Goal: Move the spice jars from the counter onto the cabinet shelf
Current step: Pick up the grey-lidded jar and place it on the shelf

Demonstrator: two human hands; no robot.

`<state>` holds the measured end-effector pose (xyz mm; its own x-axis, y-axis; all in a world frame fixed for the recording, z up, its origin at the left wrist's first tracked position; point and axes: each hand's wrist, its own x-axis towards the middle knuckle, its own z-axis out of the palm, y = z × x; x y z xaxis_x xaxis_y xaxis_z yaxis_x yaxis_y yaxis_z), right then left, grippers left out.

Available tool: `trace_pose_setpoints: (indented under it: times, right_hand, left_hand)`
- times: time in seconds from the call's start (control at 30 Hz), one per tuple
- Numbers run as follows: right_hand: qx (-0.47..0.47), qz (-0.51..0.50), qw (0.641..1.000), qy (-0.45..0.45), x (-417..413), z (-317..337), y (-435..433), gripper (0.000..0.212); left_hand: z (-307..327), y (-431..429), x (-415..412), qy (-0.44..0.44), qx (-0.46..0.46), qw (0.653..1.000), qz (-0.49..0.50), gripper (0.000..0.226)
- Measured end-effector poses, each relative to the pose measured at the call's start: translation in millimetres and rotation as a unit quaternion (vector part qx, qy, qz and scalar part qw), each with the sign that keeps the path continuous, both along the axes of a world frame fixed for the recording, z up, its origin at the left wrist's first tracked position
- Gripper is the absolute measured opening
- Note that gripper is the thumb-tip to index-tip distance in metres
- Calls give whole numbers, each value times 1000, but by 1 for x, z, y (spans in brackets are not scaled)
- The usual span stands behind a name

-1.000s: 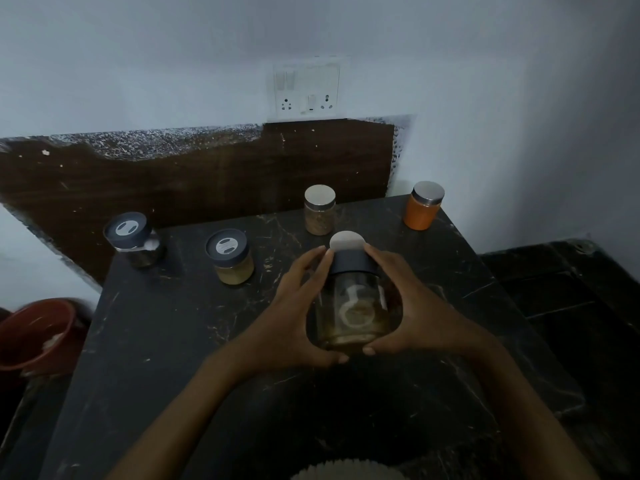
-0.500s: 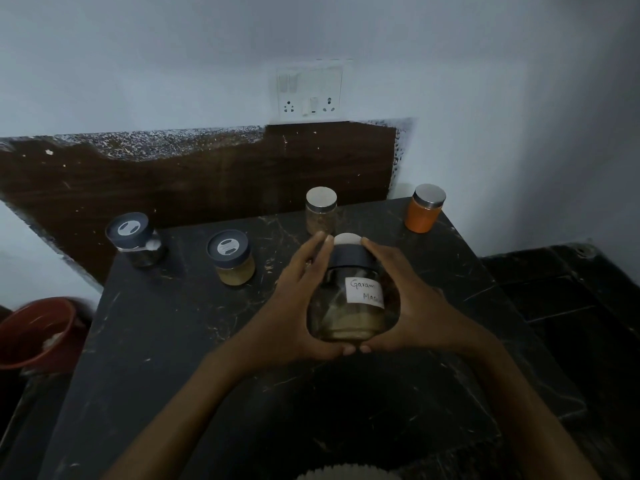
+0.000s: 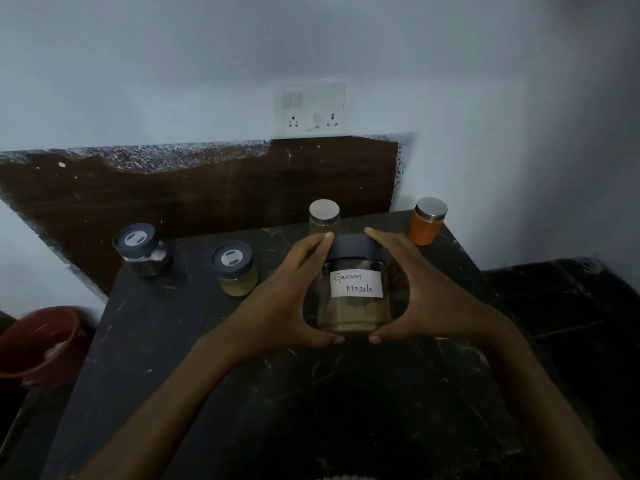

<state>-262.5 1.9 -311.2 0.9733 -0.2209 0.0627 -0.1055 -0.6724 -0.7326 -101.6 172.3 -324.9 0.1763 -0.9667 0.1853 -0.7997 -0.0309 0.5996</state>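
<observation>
Both hands hold a glass jar (image 3: 355, 303) with a dark lid and a white label reading "Garam Masala". My left hand (image 3: 280, 299) wraps its left side and my right hand (image 3: 427, 296) its right side, over the black marble counter (image 3: 277, 393). Brown powder fills its lower part. On the counter behind stand other jars: a dark-lidded jar of yellow powder (image 3: 235, 270), a dark-lidded jar (image 3: 140, 249) at the far left, a silver-lidded jar (image 3: 324, 214) partly hidden by my fingers, and an orange jar (image 3: 427, 221) with a silver lid. No cabinet shelf is in view.
A dark brown backsplash (image 3: 207, 195) and a white wall with a socket panel (image 3: 313, 109) rise behind the counter. A red bucket (image 3: 38, 341) sits low at the left. A lower black surface (image 3: 571, 306) lies to the right.
The jar has turned in my hands, so its label now faces me, and it has tilted upright, hiding the pale lid top. The other jars have not moved.
</observation>
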Motion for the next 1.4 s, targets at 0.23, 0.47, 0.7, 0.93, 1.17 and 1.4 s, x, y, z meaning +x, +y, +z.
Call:
trace_pose_setpoints:
  times: [0.23, 0.47, 0.7, 0.93, 1.17, 1.4]
  right_hand:
    - [-79, -6, 995, -63, 21, 49, -18, 117]
    - [-191, -19, 969, -156, 53, 136, -35, 115]
    - [-317, -33, 917, -239, 85, 227, -59, 119]
    - [-349, -26, 877, -328, 113, 314, -76, 121]
    - [-399, -36, 833, -382, 154, 381, -81, 123]
    - [-424, -45, 822, -378, 211, 417, -92, 119]
  left_hand:
    - [51, -13, 25, -116, -76, 990, 17, 125]
    - [139, -36, 58, -234, -185, 954, 28, 123]
    - [226, -55, 89, -352, -262, 897, 59, 123]
    - [313, -70, 116, -432, -330, 836, 69, 119]
    - [379, -74, 142, -485, -353, 790, 125, 118]
    - [403, -94, 195, -492, -289, 790, 226, 117]
